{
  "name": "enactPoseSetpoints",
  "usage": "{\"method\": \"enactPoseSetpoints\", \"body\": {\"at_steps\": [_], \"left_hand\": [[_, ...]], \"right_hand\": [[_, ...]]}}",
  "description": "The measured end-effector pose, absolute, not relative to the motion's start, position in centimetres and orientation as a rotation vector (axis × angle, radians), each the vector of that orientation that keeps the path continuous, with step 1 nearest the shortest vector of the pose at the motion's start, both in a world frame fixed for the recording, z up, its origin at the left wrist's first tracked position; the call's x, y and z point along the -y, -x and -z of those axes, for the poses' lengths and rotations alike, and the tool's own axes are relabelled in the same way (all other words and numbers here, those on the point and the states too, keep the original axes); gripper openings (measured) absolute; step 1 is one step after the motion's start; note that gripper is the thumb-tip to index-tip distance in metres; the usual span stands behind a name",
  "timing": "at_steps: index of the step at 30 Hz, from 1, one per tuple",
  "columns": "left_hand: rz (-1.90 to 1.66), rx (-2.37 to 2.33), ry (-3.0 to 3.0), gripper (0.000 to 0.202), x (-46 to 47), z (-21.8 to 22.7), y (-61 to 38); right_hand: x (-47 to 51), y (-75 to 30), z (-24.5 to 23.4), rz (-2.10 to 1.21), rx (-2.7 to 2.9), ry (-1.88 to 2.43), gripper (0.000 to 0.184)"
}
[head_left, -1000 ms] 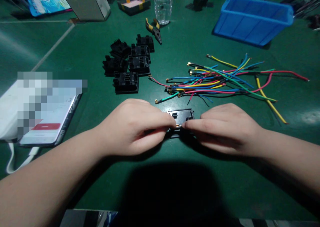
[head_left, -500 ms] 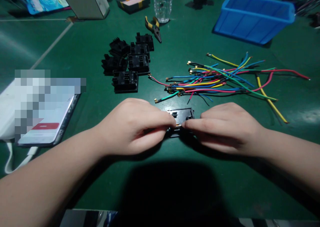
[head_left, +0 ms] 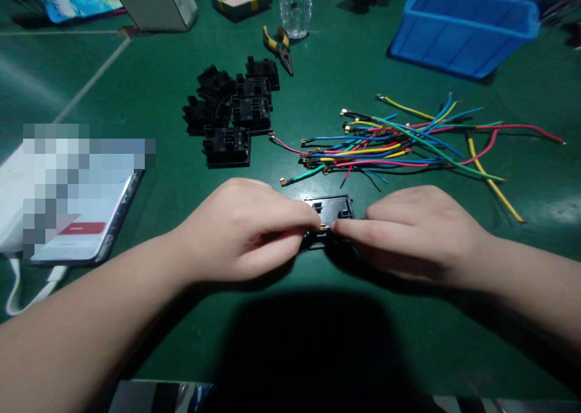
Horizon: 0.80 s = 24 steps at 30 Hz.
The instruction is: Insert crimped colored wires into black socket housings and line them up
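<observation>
Housing (head_left: 334, 206) of black plastic, one, lies flat between left hand (head_left: 254, 228) and right hand (head_left: 420, 234), about equally near; covered ends hide its long axis from me. The left pinches its left end; the right is curled, fingertip against it, full grip hidden. Beyond: wires (head_left: 372, 151) too tangled to count, six similar housings (head_left: 227, 149), one pair of pliers (head_left: 282, 52), one blue bin (head_left: 454, 40).

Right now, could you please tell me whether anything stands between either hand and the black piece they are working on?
Nothing visible does: the left hand and right hand are at opposite sides of the black piece. The loose wires lie beyond it, not between. Whatever the hands cover is hidden.
</observation>
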<state>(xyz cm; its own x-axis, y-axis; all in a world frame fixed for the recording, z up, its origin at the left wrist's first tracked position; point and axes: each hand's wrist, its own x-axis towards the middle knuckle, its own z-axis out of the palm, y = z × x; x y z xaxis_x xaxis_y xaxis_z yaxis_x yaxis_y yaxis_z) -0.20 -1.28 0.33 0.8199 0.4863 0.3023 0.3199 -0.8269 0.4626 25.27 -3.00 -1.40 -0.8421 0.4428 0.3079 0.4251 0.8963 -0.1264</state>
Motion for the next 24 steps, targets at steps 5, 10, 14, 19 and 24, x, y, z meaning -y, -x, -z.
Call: {"method": "enactPoseSetpoints", "body": {"at_steps": [5,10,14,19,24], "left_hand": [[-0.536,-0.627,-2.601,0.021,1.24,-0.29,0.17],[-0.532,-0.615,-2.596,0.02,1.23,-0.48,0.11],[-0.537,-0.612,-2.595,0.019,1.16,-0.54,0.1],[-0.538,-0.614,-2.589,0.019,1.21,-0.5,0.08],[-0.512,-0.637,-2.598,0.019,1.32,-0.51,0.1]], "right_hand": [[3.08,-25.27,1.34,0.001,2.766,0.67,0.029],[3.08,-25.29,1.46,-0.004,2.756,0.665,0.03],[3.09,-25.27,1.43,-0.017,2.764,0.682,0.031],[3.08,-25.23,1.37,-0.023,2.747,0.669,0.027],[2.89,-25.21,1.63,-0.036,2.738,0.627,0.026]]}}
